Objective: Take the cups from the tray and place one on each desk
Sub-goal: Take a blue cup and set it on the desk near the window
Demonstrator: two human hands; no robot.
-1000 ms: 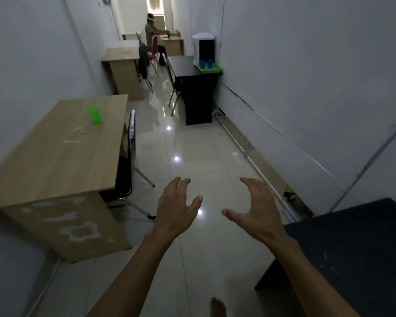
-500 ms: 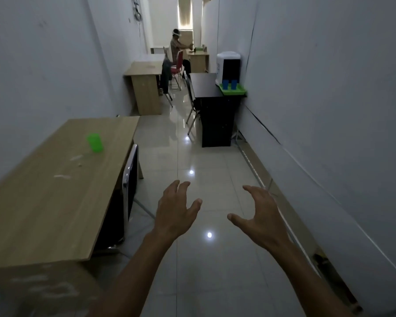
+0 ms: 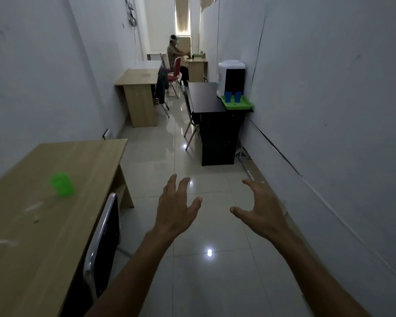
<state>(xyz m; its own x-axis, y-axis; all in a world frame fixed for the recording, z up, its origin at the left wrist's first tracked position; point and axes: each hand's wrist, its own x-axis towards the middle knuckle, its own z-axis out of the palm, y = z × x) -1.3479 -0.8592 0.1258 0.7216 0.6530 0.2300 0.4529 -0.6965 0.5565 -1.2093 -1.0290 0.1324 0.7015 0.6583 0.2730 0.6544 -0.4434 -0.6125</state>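
A green tray [image 3: 240,105] sits on the near right corner of a black desk [image 3: 204,97] ahead on the right, with two blue cups [image 3: 232,96] standing on it. A green cup [image 3: 62,184] stands on the light wooden desk [image 3: 39,225] at my left. Both arms reach out over the tiled aisle. My left hand [image 3: 177,209] and my right hand [image 3: 258,209] are empty, fingers spread, well short of the tray.
A black chair [image 3: 103,243] with a chrome frame is tucked at the near wooden desk. A white water dispenser [image 3: 230,76] stands behind the tray. A second wooden desk [image 3: 140,88] lies further left. A person sits at a far desk [image 3: 196,65]. Walls close both sides.
I have moved forward along the aisle. The black desk with the tray is nearer, and the near wooden desk has slid down and left. Both hands stay empty and spread.
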